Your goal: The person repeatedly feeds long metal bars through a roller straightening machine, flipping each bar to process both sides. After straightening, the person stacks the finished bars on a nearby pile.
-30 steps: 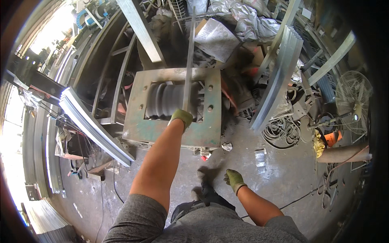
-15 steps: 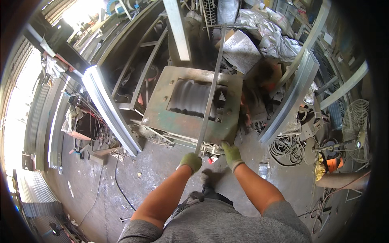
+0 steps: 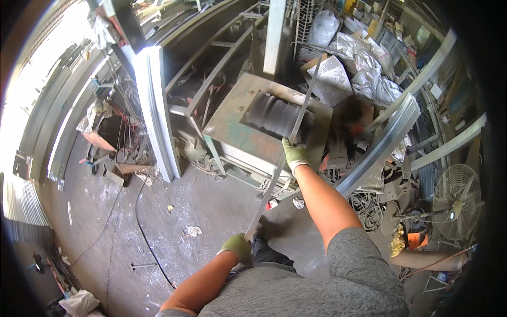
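A long flat metal bar (image 3: 270,187) slants from near my body up across a machine. My left hand (image 3: 236,247), in a green work glove, is closed round the bar's near end, low by my waist. Farther along, my gloved right hand (image 3: 297,154) grips the bar at the machine's near right part. The machine is a worn, green-and-rust metal box (image 3: 227,119) with a dark ribbed roller (image 3: 270,113) in its top opening. The bar crosses over the roller's right end; whether it touches the roller I cannot tell.
Bundled metal profiles stand upright at left (image 3: 154,113) and right (image 3: 383,142) of the machine. A pedestal fan (image 3: 457,203) and coiled cable (image 3: 366,211) are on the right. Silvery sacks (image 3: 364,66) lie behind. A black cable (image 3: 138,211) crosses the floor at left.
My right hand has moved from the machine's near edge forward onto the bar. My left hand has drawn back toward my body with the bar's near end. The view has shifted.
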